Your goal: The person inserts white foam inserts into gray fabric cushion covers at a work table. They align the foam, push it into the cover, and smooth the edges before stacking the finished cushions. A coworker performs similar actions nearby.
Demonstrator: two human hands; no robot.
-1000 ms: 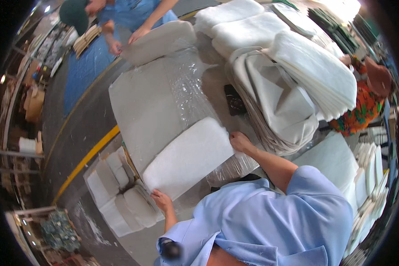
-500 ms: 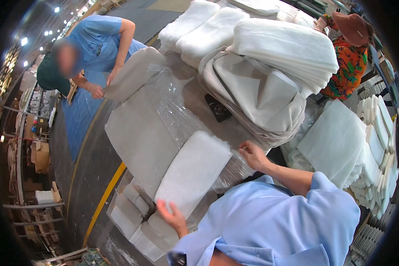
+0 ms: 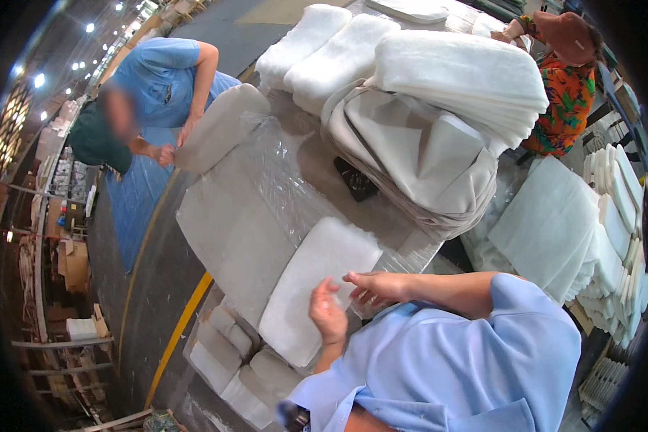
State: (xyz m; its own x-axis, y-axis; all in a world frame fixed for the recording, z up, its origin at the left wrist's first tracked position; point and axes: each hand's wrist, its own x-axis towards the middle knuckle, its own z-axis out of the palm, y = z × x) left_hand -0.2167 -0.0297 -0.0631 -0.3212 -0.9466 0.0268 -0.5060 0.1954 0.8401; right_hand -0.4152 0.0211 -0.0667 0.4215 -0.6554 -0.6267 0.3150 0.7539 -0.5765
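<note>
A white rounded pad of batting (image 3: 295, 317) lies near me on the table, partly over a flat grey-beige fabric panel (image 3: 230, 223). Above the pad's right side my left hand (image 3: 328, 314) is raised, its fingers loosely bent and apart, with nothing seen in it. Close beside it is my right hand (image 3: 376, 287), fingers stretched toward the left one and apparently holding nothing. Clear plastic film (image 3: 273, 173) runs along the panel. Beyond my hands sits a heap of folded grey-beige covers (image 3: 417, 158).
White pads (image 3: 461, 72) are stacked on the heap, with more white pads (image 3: 309, 43) behind. Finished-looking grey cushions (image 3: 216, 353) lie at the near left. A co-worker (image 3: 158, 79) handles a grey cushion (image 3: 223, 129) across the table; another person (image 3: 569, 79) stands far right, near white sheets (image 3: 554, 223).
My hands have come together over the white pad: the left moved up and right from the pad's near end, the right moved left and nearer. The pad stays on the table.
</note>
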